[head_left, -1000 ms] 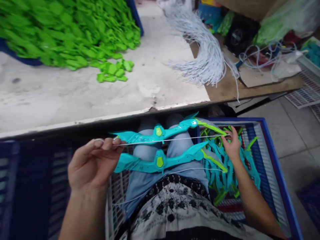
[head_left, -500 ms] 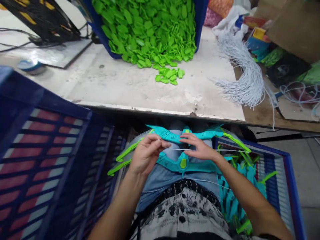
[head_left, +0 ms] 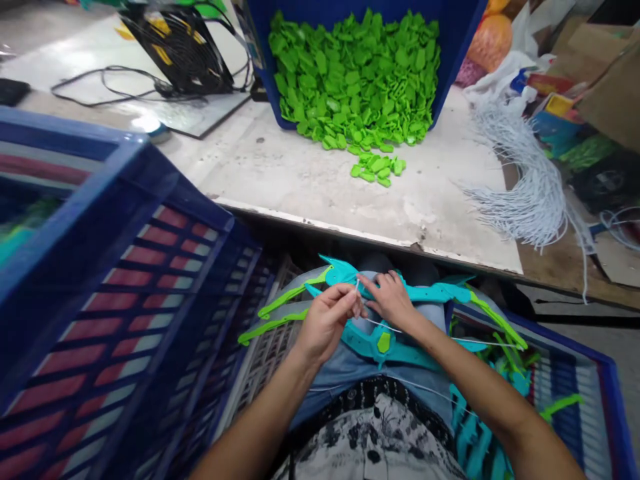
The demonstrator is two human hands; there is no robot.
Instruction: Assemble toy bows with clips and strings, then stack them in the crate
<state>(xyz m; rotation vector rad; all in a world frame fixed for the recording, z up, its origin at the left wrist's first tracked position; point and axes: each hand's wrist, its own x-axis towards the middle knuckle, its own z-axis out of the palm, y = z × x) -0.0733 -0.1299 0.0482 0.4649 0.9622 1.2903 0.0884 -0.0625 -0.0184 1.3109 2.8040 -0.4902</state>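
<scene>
Two teal toy bows (head_left: 425, 293) with lime-green limb tips lie across my lap, below the table edge. My left hand (head_left: 327, 320) is closed in a pinch on a thin white string (head_left: 390, 328) near the upper bow's left end. My right hand (head_left: 390, 300) rests on the same bow just beside it, fingertips pinched at the string's end. The string runs off to the right along the bows.
A blue crate (head_left: 100, 293) rises at my left. Another blue crate (head_left: 607, 393) at my right holds several more teal bows. On the white table (head_left: 310, 187) stand a blue bin of green plastic pieces (head_left: 357, 73), a bundle of white strings (head_left: 530, 193) and a black fan (head_left: 183, 47).
My hands have come together from wide apart to the bow's left end, both pinching the string. My view has swung left, showing the left crate and the fan.
</scene>
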